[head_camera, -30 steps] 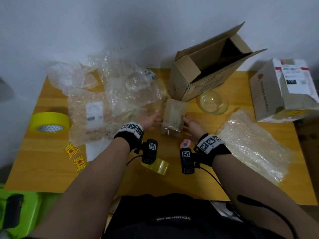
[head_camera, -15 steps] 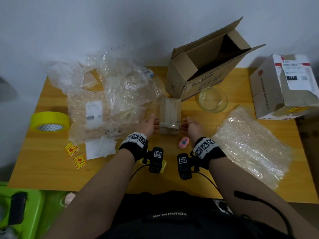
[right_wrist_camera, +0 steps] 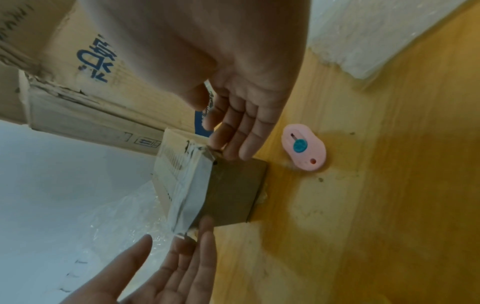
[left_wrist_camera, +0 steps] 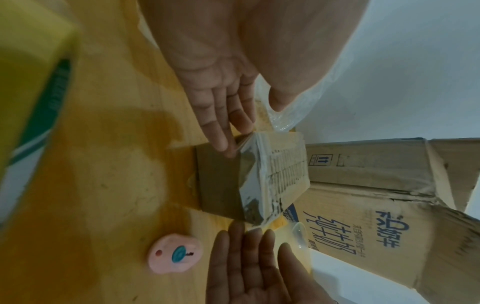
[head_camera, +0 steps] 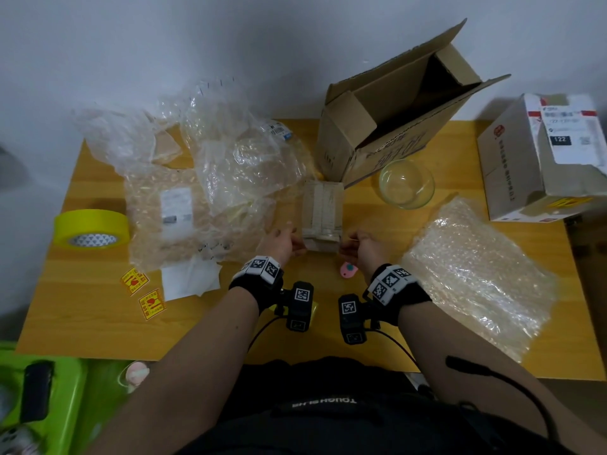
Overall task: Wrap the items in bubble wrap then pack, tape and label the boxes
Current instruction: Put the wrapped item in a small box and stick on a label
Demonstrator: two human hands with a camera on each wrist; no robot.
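A roll of yellow tape point(head_camera: 91, 227) is laid flat at the left edge of the wooden table point(head_camera: 98, 323); two small yellow and red stickers point(head_camera: 143, 292) are seen nearer the front edge, with a white paper slip point(head_camera: 189, 281) beside them. Crinkled clear plastic bags point(head_camera: 236, 159) and a flat bubble mailer point(head_camera: 170, 215) bearing a white label are heaped across the left half of the table. At the centre a small rectangular cardboard box point(head_camera: 322, 215) is stood on the table, its top glossy with clear tape over faint print, its near face plain brown. The left hand point(head_camera: 279, 241) is held with straight fingers point(left_wrist_camera: 218, 131) laid against the box's left side; nothing is gripped. The right hand point(head_camera: 363, 246) is likewise spread flat, its fingers point(right_wrist_camera: 241, 142) touching the box's right near corner, so the box is bracketed between both palms. A pink oval cutter point(head_camera: 347, 270) with a teal button is lying just beside the right wrist. Behind the small box a large open carton point(head_camera: 394, 126) with blue printing is tilted with its flaps raised; a clear glass bowl point(head_camera: 406, 183) is set to its right. A sheet of bubble wrap point(head_camera: 476, 274), pebbled and translucent, is spread at the right; a white labelled parcel point(head_camera: 545, 159) is placed at the far right edge.
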